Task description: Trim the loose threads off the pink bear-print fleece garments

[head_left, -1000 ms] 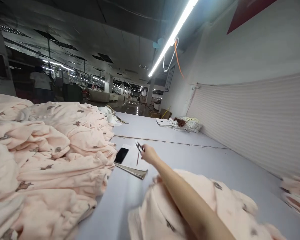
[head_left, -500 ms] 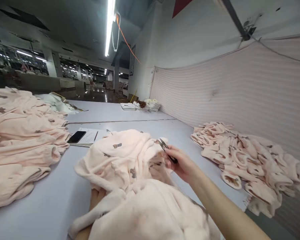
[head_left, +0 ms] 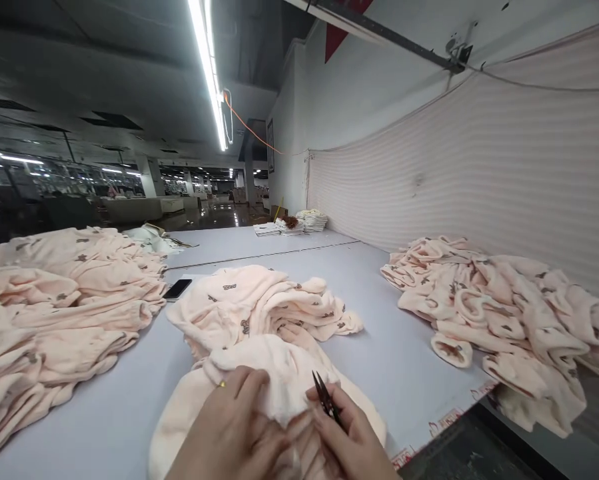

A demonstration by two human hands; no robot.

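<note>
A pale pink fleece garment (head_left: 259,313) with small brown bows lies bunched on the grey table (head_left: 394,353) right in front of me. My left hand (head_left: 234,427) is closed on a fold of that garment at its near edge; a ring shows on one finger. Beside it, my right hand (head_left: 349,440) holds small black thread snips (head_left: 325,395), blades pointing up and away, their tips just over the same fold.
A large heap of the same pink garments (head_left: 64,313) fills the table's left. Another pile (head_left: 499,313) lies right, against the striped fabric wall, spilling over the table edge. A black phone (head_left: 177,289) lies beyond the garment. Stacked papers (head_left: 294,223) sit far back.
My right hand picked the snips up from the papers by the phone and brought them back to the near garment. My left hand came out from under the garment and gripped its fold.
</note>
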